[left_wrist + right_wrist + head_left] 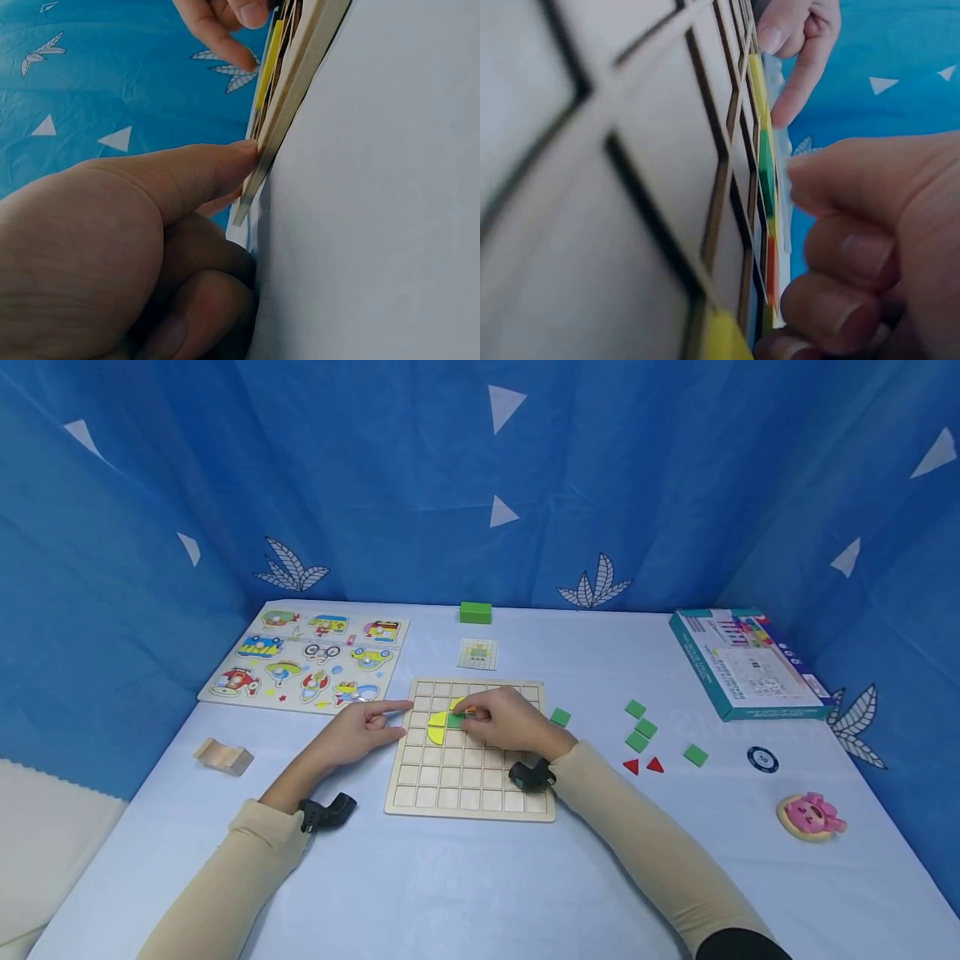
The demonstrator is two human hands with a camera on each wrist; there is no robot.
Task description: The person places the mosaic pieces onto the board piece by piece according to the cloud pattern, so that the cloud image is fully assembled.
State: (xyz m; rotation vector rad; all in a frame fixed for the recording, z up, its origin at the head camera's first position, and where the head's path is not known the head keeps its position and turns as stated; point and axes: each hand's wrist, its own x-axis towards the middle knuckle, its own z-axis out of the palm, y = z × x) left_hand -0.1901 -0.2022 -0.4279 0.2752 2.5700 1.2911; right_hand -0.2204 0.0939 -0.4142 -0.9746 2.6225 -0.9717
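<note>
My left hand (356, 731) touches the left edge of the wooden grid board (468, 804) with a straight forefinger and thumb; its other fingers curl under. In the left wrist view the thumb (202, 169) meets the board's side. Over the upper part of the board, my right hand (501, 717) has thumb and forefinger tips at a green square tile (454, 721); I cannot tell whether they pinch it. Yellow rounded pieces (436, 735) lie left of and above this tile. An orange piece (772, 270) shows beside the green one in the right wrist view.
Right of the board lie several green tiles (637, 742) and two red triangles (655, 765). A pattern card (477, 654) and green block (476, 612) are behind it. Around stand a vehicle puzzle (300, 652), wooden block (223, 757), box (757, 668), round chip (762, 760) and pink figure (810, 816).
</note>
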